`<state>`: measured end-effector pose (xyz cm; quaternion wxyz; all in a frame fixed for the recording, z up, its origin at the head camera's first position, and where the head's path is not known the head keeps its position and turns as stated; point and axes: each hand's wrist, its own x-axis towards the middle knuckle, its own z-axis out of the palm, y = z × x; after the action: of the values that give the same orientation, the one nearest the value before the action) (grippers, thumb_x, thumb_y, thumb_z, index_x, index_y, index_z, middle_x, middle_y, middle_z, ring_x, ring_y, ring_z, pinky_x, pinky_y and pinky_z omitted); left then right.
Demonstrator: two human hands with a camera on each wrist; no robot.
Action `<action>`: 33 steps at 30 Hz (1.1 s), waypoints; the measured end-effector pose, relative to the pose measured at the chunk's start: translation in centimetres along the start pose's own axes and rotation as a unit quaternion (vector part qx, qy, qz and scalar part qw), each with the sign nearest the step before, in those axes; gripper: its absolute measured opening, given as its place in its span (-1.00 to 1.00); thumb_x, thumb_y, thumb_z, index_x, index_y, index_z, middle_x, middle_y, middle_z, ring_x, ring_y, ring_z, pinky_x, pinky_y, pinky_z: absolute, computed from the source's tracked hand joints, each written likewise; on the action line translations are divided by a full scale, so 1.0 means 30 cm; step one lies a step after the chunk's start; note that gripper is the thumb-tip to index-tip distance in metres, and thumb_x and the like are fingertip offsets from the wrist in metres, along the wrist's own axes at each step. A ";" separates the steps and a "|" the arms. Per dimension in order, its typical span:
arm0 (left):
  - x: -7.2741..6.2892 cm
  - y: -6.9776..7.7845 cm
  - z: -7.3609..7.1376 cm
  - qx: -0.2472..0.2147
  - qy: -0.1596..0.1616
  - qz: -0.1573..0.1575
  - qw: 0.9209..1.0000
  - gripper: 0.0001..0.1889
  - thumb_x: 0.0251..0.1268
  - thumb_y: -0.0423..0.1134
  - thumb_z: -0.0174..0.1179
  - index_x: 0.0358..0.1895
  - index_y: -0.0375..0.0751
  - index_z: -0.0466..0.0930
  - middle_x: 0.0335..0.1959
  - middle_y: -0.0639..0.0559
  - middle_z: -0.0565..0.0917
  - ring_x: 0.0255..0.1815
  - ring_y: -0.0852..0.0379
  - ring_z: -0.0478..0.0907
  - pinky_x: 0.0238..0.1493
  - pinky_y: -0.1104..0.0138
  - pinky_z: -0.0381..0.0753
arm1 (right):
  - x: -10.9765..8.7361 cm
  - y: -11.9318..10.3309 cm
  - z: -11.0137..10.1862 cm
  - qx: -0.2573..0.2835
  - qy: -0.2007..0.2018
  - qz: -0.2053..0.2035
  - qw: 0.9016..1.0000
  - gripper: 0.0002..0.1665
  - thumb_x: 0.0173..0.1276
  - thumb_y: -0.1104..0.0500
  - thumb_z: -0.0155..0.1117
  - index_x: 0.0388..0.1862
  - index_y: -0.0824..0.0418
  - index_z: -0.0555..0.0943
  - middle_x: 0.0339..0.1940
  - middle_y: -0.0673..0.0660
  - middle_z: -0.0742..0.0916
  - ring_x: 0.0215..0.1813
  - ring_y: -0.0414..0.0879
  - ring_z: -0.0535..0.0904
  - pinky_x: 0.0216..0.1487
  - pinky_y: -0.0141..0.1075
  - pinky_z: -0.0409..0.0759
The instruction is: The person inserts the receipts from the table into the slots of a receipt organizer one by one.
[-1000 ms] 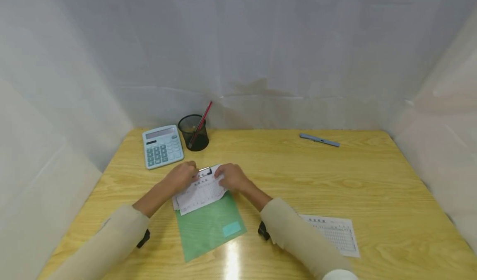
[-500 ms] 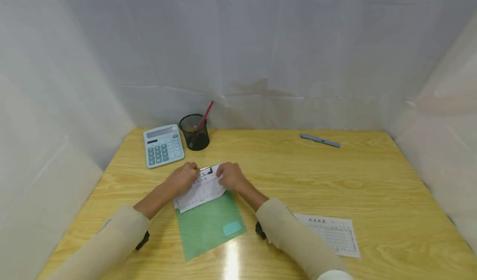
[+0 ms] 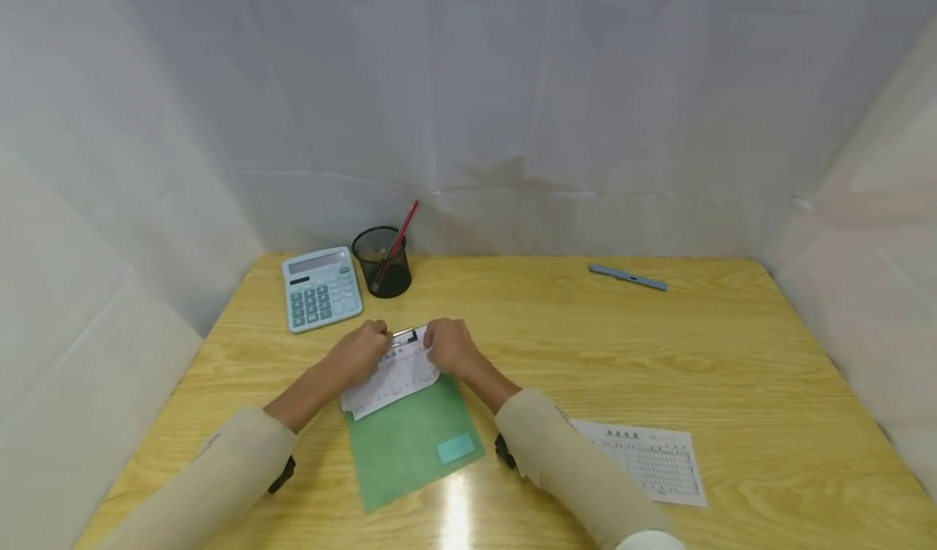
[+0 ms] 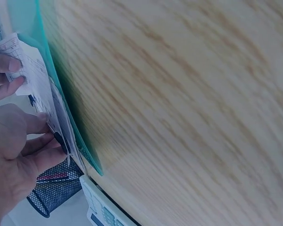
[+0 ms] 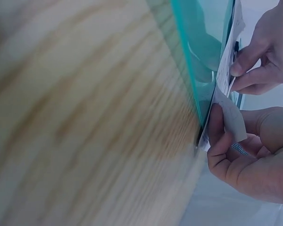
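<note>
A green translucent clipboard (image 3: 410, 452) lies angled on the table, with a light blue label near its lower right corner. Printed form sheets (image 3: 395, 383) cover its upper half, and the edge of a lower sheet peeks out at the left. My left hand (image 3: 360, 351) pinches the metal clip (image 3: 403, 337) at the board's top, thumb on one side and fingers on the other, as the left wrist view shows. Opposite it, my right hand (image 3: 451, 345) pinches the upper right corner of the top sheet, which bends up between thumb and fingers in the right wrist view.
Beyond my left hand lies a light blue calculator (image 3: 322, 290), beside a black mesh pen cup (image 3: 382, 265) holding a red pencil (image 3: 405, 226). A blue-grey pen (image 3: 627, 277) rests at the back right. Another printed form (image 3: 655, 464) lies partly under my right forearm.
The top sheet has shifted slightly up toward the clip. My right forearm has moved a little to the left, and the right hand still holds the sheet's corner.
</note>
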<state>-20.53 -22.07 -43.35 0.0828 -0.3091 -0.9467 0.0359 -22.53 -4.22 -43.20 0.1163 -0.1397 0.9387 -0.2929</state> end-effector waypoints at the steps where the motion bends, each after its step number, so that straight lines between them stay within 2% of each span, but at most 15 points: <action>1: 0.000 0.000 0.000 -0.001 0.001 0.001 1.000 -0.90 0.14 -0.54 0.16 -0.30 -0.42 0.66 -0.40 -0.18 0.57 -0.42 0.01 0.49 -0.40 0.30 0.58 | 0.001 -0.001 0.000 0.003 0.000 0.003 1.000 -0.87 0.17 0.40 0.22 -0.33 0.24 0.65 -0.26 0.12 0.71 -0.25 -0.11 0.55 -0.42 -0.46 0.50; 7: 0.000 0.000 0.000 -0.001 0.006 0.005 1.000 -0.93 0.14 -0.54 0.16 -0.37 -0.41 0.64 -0.45 -0.14 0.53 -0.46 0.02 0.46 -0.45 0.33 0.53 | 0.011 -0.012 -0.001 0.017 -0.002 0.021 1.000 -0.86 0.17 0.41 0.21 -0.34 0.24 0.65 -0.29 0.13 0.69 -0.27 -0.11 0.54 -0.44 -0.47 0.51; 13: 0.005 0.006 0.011 -0.001 0.017 -0.002 1.000 -0.92 0.07 -0.57 0.17 -0.39 -0.41 0.64 -0.47 -0.13 0.51 -0.47 0.03 0.45 -0.49 0.33 0.52 | 0.018 -0.013 0.001 0.003 0.007 0.024 1.000 -0.89 0.18 0.38 0.23 -0.36 0.23 0.65 -0.34 0.11 0.70 -0.31 -0.12 0.54 -0.46 -0.48 0.49; 19: 0.012 0.006 0.009 -0.003 0.013 -0.005 1.000 -0.92 0.06 -0.56 0.18 -0.42 -0.39 0.65 -0.48 -0.12 0.52 -0.49 0.05 0.45 -0.51 0.35 0.50 | 0.020 -0.004 0.003 0.014 0.010 0.025 1.000 -0.89 0.19 0.37 0.22 -0.36 0.22 0.65 -0.32 0.10 0.70 -0.28 -0.12 0.54 -0.45 -0.48 0.49; 28: 0.027 0.001 -0.003 -0.009 -0.009 -0.016 1.000 -0.93 0.14 -0.44 0.24 -0.36 -0.37 0.70 -0.42 -0.16 0.60 -0.44 0.05 0.53 -0.43 0.34 0.59 | 0.002 0.067 -0.037 0.015 0.010 0.007 1.000 -0.92 0.25 0.28 0.25 -0.27 0.22 0.64 -0.22 0.11 0.66 -0.20 -0.11 0.49 -0.21 -0.34 0.51; 33: 0.027 -0.006 -0.002 -0.007 -0.018 -0.017 1.000 -0.91 0.15 -0.35 0.27 -0.34 -0.31 0.71 -0.37 -0.15 0.63 -0.40 0.02 0.57 -0.37 0.29 0.62 | -0.051 0.136 -0.096 0.023 0.018 -0.027 0.999 -0.84 0.19 0.32 0.21 -0.25 0.22 0.66 -0.28 0.14 0.58 -0.23 -0.05 0.45 -0.27 -0.27 0.45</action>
<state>-21.27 -21.72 -43.16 0.0641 -0.2928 -0.9534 0.0339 -22.75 0.98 -43.06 0.0945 -0.1570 0.9295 -0.3202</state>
